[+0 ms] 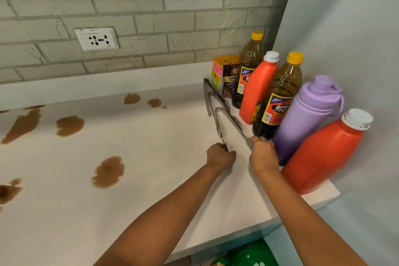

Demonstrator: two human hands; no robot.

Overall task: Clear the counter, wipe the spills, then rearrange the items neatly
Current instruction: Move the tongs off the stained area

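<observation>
Two metal tongs (218, 103) lie on the white desk (151, 179), beside bottles (280, 97) massed in the right corner, probably to bare the surface. Left hand (220, 155) pinches one handle end; right hand (262, 151) grips the other, apparently aligning them. Brown spills (108, 171) remain unwiped at left.

A home kitchen: white counter (151, 179), brick backsplash (151, 17), sauce bottles (278, 95), wall socket (96, 39).
</observation>
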